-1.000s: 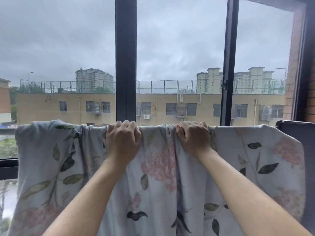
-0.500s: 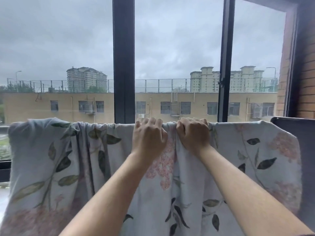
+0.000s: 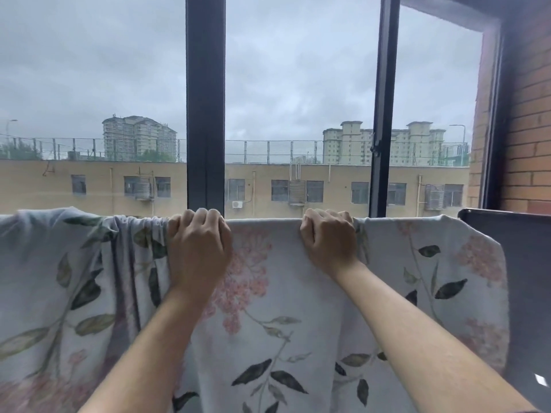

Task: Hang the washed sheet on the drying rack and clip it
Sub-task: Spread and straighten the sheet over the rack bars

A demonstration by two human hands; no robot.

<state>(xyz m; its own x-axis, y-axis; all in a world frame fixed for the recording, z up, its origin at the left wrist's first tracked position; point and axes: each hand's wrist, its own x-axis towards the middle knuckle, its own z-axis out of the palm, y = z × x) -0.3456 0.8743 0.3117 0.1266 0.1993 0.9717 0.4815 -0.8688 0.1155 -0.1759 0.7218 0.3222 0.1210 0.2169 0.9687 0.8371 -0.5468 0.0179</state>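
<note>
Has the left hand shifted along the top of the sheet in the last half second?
Yes. The left hand has slid leftward, from right of the wide window post to under it, widening its gap from the right hand along the sheet.

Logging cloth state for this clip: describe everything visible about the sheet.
The sheet is pale grey-blue cloth printed with pink blossoms and dark green leaves. It hangs draped over a hidden bar before the window. Between the hands its top edge is smooth; to the left it is bunched into folds. The left hand and right hand grip its top edge. No clips show.
</note>
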